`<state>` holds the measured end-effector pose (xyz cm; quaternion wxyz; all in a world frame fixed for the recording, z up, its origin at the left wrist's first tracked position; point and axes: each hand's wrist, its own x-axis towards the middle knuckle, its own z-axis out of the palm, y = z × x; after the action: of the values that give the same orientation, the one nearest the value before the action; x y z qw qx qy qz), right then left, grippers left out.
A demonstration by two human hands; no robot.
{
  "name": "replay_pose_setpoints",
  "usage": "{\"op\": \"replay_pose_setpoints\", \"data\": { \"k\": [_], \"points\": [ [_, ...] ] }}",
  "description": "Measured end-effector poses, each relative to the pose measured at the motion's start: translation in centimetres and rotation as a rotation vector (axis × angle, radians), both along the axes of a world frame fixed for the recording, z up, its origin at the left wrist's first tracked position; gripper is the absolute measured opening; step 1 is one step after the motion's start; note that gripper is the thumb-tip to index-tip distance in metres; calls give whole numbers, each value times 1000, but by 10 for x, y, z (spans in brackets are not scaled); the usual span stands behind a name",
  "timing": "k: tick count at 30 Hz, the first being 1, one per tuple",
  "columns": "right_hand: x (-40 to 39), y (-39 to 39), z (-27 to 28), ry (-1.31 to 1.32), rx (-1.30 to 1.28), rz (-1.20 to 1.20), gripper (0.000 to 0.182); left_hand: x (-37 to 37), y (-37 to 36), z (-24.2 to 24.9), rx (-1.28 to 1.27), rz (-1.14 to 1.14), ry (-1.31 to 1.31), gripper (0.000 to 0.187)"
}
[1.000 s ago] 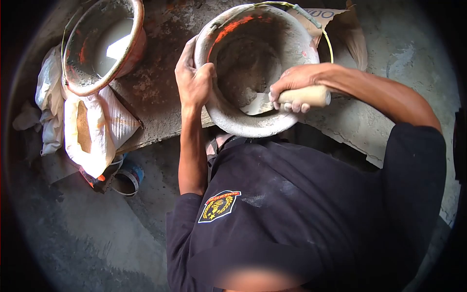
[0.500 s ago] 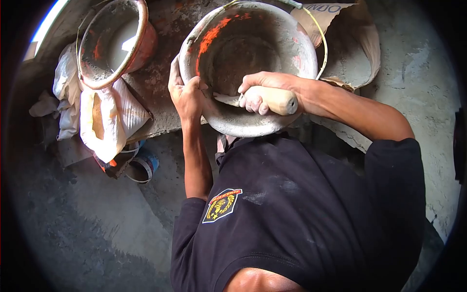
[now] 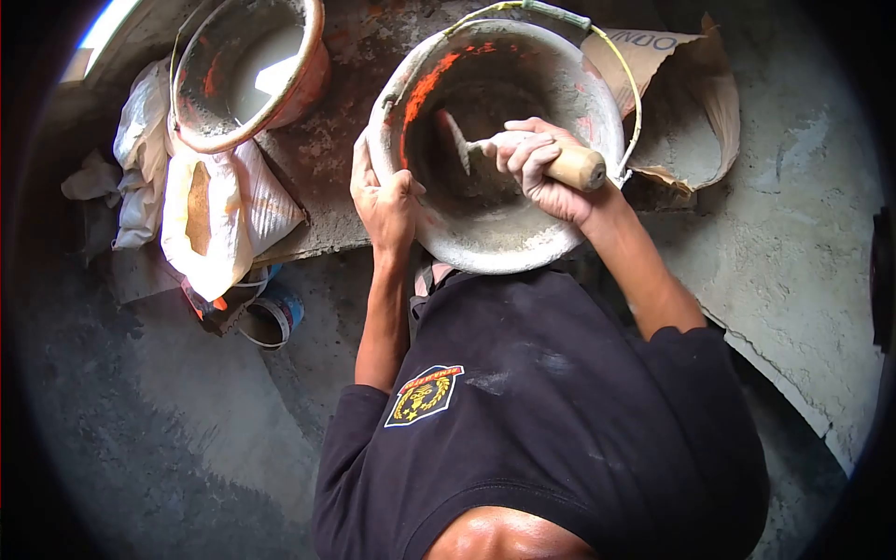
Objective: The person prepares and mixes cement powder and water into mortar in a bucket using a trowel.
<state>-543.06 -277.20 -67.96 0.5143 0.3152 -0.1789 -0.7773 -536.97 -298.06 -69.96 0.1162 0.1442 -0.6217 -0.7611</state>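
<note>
A cement-caked bucket, orange showing through inside its wall, stands tilted toward me in front of my body. My left hand is closed over its left rim, thumb on the inner side. In my right hand a trowel is gripped by its wooden handle. The trowel's blade is inside the bucket, near the left inner wall and turned edge-up. Grey, dusty residue coats the bucket's inside; what lies at the dark bottom is hard to make out.
At upper left, another orange bucket holds greyish liquid. Below it sits an open white sack with brown material. A small paint pail stands lower on the floor. A torn paper cement bag lies right of the bucket.
My right hand and the trowel have moved farther into the bucket, and the blade has swung upward from the near left rim. My left hand keeps its hold on the rim.
</note>
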Motion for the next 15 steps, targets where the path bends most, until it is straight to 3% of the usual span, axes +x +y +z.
{"op": "replay_pose_setpoints", "data": {
  "k": [2,5,9,15],
  "points": [
    [2,3,-2,-162,-105,-185,22,1,-4,0,-2,-15,-25,62],
    [8,8,-11,-218,-149,-275,20,-1,-10,-3,10,-41,-65,61],
    [20,7,3,-86,-5,-305,26,-11,-14,-8,19,-85,-17,61],
    [51,21,47,458,598,156,32,-16,-10,-8,21,-73,4,58]
  ]
}}
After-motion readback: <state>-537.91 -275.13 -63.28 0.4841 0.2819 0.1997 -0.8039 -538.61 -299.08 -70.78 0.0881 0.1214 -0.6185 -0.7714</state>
